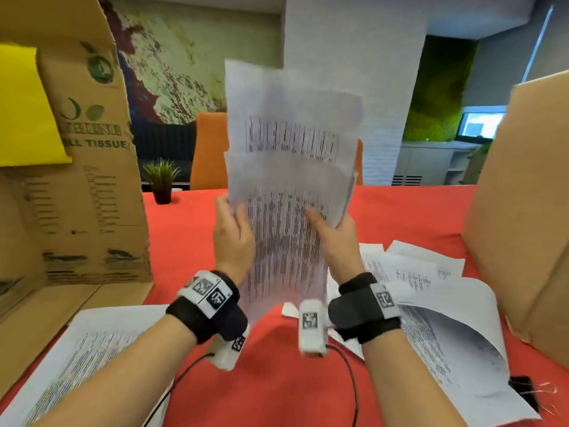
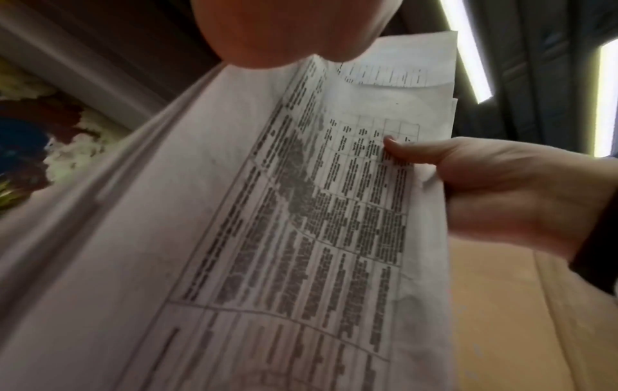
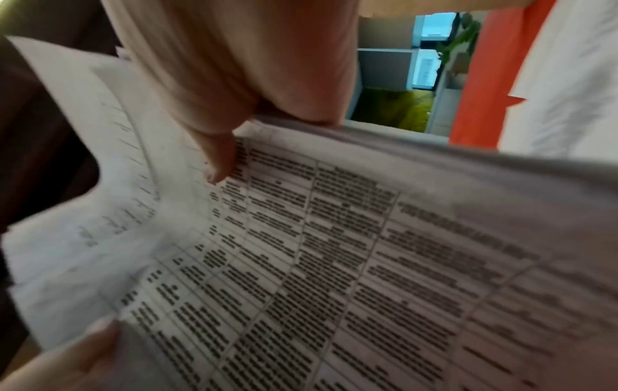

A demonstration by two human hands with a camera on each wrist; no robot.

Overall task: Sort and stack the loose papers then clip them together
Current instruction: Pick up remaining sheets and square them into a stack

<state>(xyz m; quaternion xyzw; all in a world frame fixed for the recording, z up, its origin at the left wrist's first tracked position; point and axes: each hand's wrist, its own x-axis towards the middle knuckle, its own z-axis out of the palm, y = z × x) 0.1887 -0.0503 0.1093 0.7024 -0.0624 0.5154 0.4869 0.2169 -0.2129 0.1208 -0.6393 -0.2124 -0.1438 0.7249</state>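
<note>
A sheaf of printed papers (image 1: 286,180) stands upright in the air above the red table (image 1: 271,380), held between both hands. My left hand (image 1: 231,229) grips its left edge, thumb on the front. At the right edge my right hand (image 1: 332,232) pinches the sheaf, thumb (image 2: 411,150) pressed on the printed table of the top page (image 3: 334,264). The sheets are uneven at the top. Loose printed pages (image 1: 431,303) lie scattered on the table to the right. A black binder clip (image 1: 523,391) lies at their lower right corner.
More printed sheets (image 1: 86,359) lie at the lower left. An opened cardboard box (image 1: 92,180) stands at the left and another box (image 1: 523,226) at the right. A small potted plant (image 1: 161,180) and an orange chair (image 1: 209,149) are beyond the table.
</note>
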